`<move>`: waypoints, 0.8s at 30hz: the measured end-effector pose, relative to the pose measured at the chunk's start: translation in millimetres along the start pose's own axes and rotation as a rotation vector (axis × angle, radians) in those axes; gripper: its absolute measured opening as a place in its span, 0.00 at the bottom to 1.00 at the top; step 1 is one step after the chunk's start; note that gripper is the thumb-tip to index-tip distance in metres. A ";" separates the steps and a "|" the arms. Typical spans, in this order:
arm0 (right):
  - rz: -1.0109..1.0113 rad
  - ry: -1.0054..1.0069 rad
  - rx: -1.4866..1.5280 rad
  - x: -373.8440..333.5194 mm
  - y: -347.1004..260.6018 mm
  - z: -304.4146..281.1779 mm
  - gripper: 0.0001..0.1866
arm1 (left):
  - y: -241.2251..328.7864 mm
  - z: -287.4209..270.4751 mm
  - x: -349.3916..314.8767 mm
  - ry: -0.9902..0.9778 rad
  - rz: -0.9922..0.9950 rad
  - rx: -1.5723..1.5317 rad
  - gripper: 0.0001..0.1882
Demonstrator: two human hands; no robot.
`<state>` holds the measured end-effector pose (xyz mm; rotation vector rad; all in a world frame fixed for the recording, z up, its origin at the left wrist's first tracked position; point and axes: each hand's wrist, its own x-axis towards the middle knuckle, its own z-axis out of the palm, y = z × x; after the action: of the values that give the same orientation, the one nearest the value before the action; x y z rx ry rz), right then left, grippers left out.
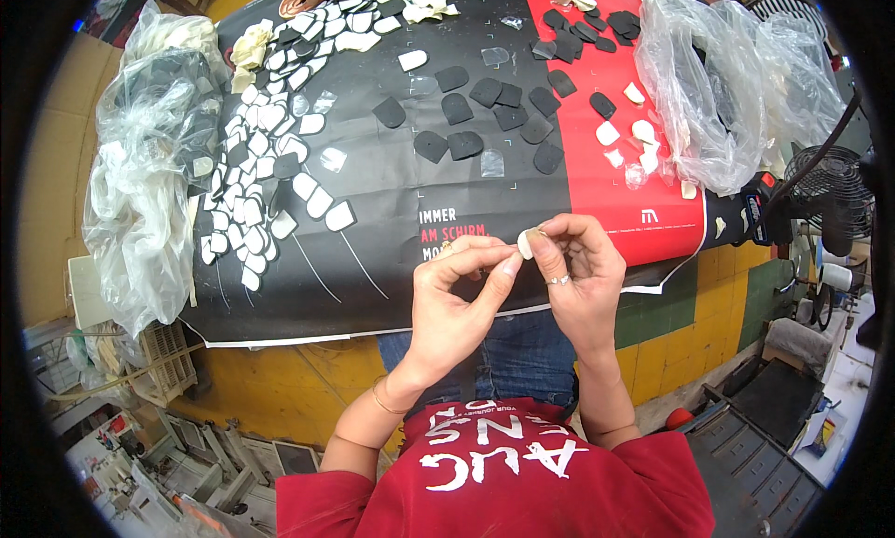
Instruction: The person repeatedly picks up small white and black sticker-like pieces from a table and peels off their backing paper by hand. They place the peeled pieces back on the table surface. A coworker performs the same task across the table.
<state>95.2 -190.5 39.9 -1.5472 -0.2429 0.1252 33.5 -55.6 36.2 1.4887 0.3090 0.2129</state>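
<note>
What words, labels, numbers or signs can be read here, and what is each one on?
I won't copy wording, but here is where it stands:
Black part of the table covering: large white and red capitals, partly hidden by the left hand.
Red part of the covering: a white emblem; the line of print beneath is too small to read.
Red shirt: big white painted-looking letters, plus smaller white print.

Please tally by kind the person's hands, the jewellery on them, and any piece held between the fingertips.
Hands: 2 (left hand and right hand)
Ring: 1, on the right hand
Bracelet: 1, at the left wrist
Pale piece: 1, pinched between both hands
Total: 5
</note>
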 end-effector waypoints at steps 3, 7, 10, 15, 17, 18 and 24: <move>-0.009 -0.001 -0.017 -0.2 -0.1 -0.7 0.07 | 0.0 -0.1 0.6 -0.004 -0.003 0.003 0.07; -0.007 0.000 -0.018 -0.2 -0.2 -1.0 0.07 | 0.6 -0.3 0.6 -0.018 -0.002 -0.008 0.07; 0.000 0.008 -0.001 0.3 0.2 -0.7 0.07 | 0.7 0.7 0.5 -0.018 0.011 0.005 0.07; 0.001 0.007 -0.005 -0.1 0.5 -1.2 0.07 | 0.2 1.1 1.2 -0.017 0.006 -0.002 0.07; -0.001 0.007 -0.008 -0.2 0.7 -1.4 0.07 | 0.2 1.0 1.2 -0.017 0.007 -0.004 0.07; -0.003 0.007 -0.012 -0.3 0.8 -1.8 0.07 | 0.1 1.0 1.2 -0.016 0.011 -0.005 0.07; -0.011 -0.002 -0.068 -0.8 -0.1 -2.2 0.09 | -0.1 1.1 1.9 -0.006 0.004 0.014 0.07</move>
<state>94.9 -192.8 39.9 -1.6130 -0.2591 0.1108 35.7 -56.1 36.0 1.5037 0.3034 0.2094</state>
